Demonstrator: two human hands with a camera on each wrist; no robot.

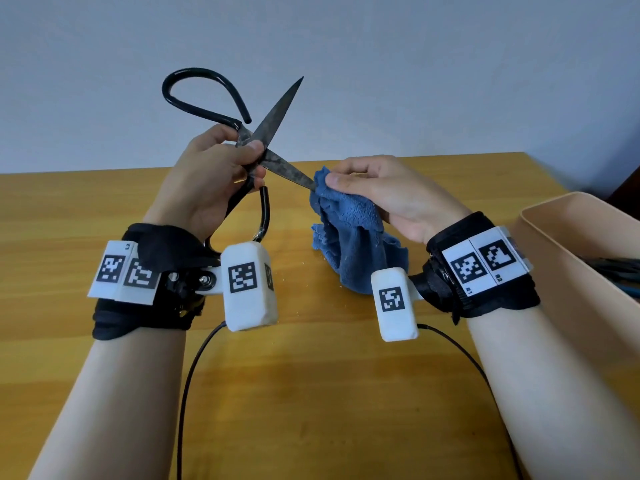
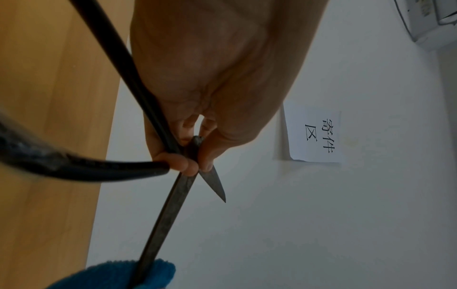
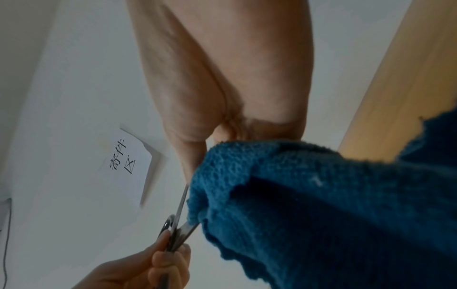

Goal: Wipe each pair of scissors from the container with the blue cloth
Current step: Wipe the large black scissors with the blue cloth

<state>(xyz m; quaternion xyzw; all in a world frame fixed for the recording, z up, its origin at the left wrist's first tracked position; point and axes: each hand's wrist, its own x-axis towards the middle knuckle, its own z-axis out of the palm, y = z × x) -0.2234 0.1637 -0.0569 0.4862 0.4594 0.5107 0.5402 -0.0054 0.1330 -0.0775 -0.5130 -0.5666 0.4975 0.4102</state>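
Note:
A pair of large black scissors (image 1: pixel 273 123) with looped handles is held up over the table, blades spread wide. My left hand (image 1: pixel 221 168) pinches it at the pivot; in the left wrist view the fingertips (image 2: pixel 180 162) clamp the crossing blades (image 2: pixel 173 197). One blade points up, the other slants down to the right. My right hand (image 1: pixel 374 188) grips the blue cloth (image 1: pixel 349 230) and pinches it round the tip of the lower blade. In the right wrist view the cloth (image 3: pixel 309 195) covers that blade (image 3: pixel 184 232) near the tip.
A beige container (image 1: pixel 568 244) stands at the right table edge with more dark scissors (image 1: pixel 616 268) inside. The wooden table (image 1: pixel 311 393) runs beneath both arms, and wrist-camera cables trail across it. A white wall with a paper sign (image 2: pixel 314 135) is behind.

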